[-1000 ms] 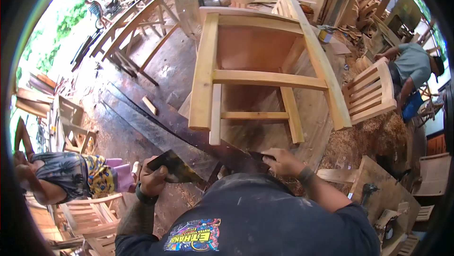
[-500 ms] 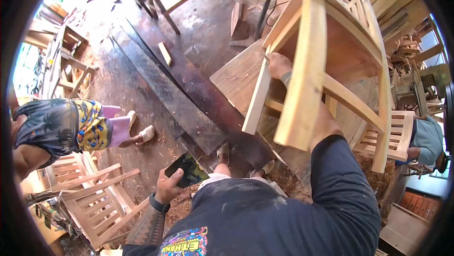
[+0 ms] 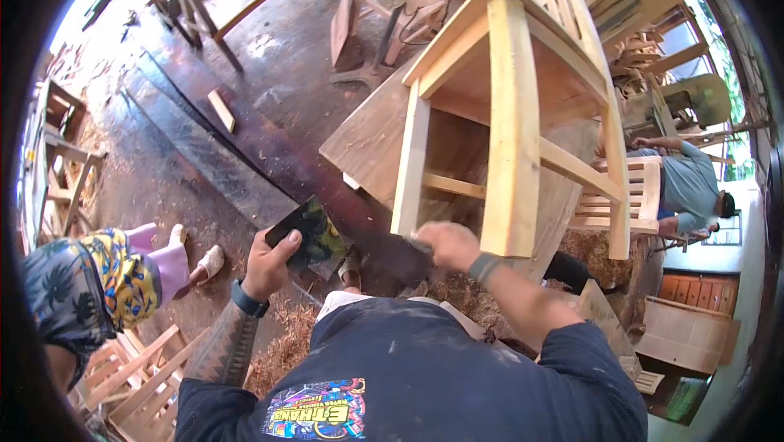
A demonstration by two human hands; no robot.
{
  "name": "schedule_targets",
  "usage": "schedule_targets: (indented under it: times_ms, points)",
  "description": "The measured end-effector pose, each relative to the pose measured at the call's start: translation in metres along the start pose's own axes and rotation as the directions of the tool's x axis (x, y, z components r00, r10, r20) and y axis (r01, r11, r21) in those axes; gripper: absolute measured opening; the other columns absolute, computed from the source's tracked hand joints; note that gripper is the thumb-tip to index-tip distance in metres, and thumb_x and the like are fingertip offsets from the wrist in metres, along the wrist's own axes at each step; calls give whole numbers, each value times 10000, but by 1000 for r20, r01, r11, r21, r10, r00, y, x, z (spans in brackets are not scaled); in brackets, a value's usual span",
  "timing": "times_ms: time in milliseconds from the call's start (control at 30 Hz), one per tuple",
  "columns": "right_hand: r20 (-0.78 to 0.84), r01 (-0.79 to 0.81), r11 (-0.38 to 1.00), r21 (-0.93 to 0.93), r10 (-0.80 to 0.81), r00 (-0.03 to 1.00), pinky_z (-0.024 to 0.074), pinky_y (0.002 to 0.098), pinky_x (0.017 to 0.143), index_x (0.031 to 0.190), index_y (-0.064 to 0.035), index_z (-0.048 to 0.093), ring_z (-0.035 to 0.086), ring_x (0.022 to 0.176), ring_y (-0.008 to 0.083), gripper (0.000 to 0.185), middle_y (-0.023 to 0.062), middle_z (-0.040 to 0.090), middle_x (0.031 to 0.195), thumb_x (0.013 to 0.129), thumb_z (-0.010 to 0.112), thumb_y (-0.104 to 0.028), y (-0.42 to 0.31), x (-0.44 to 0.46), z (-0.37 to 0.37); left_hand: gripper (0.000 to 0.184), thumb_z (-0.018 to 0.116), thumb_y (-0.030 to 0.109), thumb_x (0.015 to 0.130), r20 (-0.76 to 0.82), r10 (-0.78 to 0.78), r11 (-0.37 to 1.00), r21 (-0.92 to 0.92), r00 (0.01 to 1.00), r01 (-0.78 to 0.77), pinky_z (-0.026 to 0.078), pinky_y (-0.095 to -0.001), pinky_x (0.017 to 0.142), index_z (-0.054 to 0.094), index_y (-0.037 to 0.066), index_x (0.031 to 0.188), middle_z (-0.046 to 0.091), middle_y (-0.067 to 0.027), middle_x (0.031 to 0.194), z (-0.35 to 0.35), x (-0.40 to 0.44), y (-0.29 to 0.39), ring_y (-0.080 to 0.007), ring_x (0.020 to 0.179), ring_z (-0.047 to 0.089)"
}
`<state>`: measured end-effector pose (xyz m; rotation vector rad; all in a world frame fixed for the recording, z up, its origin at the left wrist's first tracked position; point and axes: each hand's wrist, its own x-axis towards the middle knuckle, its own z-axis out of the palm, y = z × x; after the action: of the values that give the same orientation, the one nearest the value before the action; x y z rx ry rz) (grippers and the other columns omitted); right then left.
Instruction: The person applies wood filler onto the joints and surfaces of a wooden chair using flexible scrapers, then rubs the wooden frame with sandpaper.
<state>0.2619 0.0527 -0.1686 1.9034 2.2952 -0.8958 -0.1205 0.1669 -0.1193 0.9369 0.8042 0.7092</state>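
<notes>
My left hand (image 3: 272,262) grips a dark flat board (image 3: 309,234) with yellow-green smears on its face, the thumb lying over its near edge. Away from the chair's legs, my right hand (image 3: 447,246) is closed around a flat scraper (image 3: 398,257); its dark blade is blurred by motion. Just beyond that hand stands an unpainted light wooden chair (image 3: 513,140). Its legs and stretchers face me, and its slatted back is at the far right. Under the chair lies a broad wooden panel (image 3: 367,144).
To the left stands a person in patterned clothes (image 3: 122,266). Another person (image 3: 690,185) is at the right beside a slatted chair (image 3: 616,197). Long dark boards (image 3: 212,156) lie on the floor, with a small wood offcut (image 3: 220,110). More chair frames (image 3: 151,393) are at lower left.
My right hand has come back from the chair's front leg towards my body. My left hand with the smeared board has risen slightly, and my view has shifted to the right.
</notes>
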Motion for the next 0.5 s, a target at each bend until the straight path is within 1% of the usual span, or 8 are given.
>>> schedule_targets:
  times_ms: [67,133,167,233,267,367,433,500]
  points:
    - [318,-10,993,-114,46,947,564,451,932,1196,-144,750,693,1106,331,394,95,733,1171,814,671,-86,-19,-17,-13,363,630,226,1052,48,6,1000,-15,999,-6,522,-275,864,690,-52,1278,724,-6,1094,7,20,-3,-94,951,650]
    - [161,-131,991,-9,131,978,546,460,969,1219,-210,753,699,1089,346,394,143,741,1114,880,603,-78,-11,-10,-24,360,626,219,1058,102,3,999,-39,995,1,534,-290,891,684,-59,1281,734,-31,1125,20,36,-1,-110,980,666]
    - [-131,-34,990,138,52,990,539,481,974,1228,-156,743,693,1066,385,368,187,734,1082,928,555,-57,-32,-3,-67,358,624,216,1061,135,-14,998,-55,991,22,538,-297,910,682,-61,1280,738,-46,1145,33,38,2,-119,1004,675]
    - [-524,105,986,132,-21,852,530,504,965,1217,-50,722,669,1057,436,325,217,722,1092,985,503,-112,25,38,-39,365,621,212,1068,226,-66,995,-52,972,79,546,-326,980,665,-71,1294,744,-98,1213,45,45,-4,-157,1083,697]
    - [-285,-72,992,106,100,953,534,501,950,1200,-51,725,669,1063,431,322,217,722,1108,1001,490,-144,-6,51,-96,369,622,214,1067,235,-90,994,-45,968,103,546,-328,981,663,-71,1298,744,-98,1212,52,47,-9,-160,1083,698]
    - [-517,-47,999,-18,31,855,542,474,934,1031,-63,726,703,1056,366,226,166,736,1070,914,547,-137,73,101,34,378,633,214,1060,302,-167,985,1,939,174,549,-338,990,658,-70,1309,742,-98,1219,71,48,-25,-172,1095,699]
    - [-389,-149,985,-85,105,915,559,455,934,992,-65,726,717,1051,343,197,158,739,1031,893,578,-149,42,72,79,429,643,212,1042,322,-215,976,27,922,218,544,-383,1042,625,-72,1363,723,-138,1277,83,45,-25,-230,1156,700]
    - [-41,-97,992,-84,94,995,578,460,907,1013,-63,729,722,1043,336,199,157,740,1031,888,619,-174,-29,0,30,416,628,195,1046,330,-208,976,12,921,216,557,-399,1048,621,-66,1370,717,-154,1296,99,42,-31,-251,1168,711]
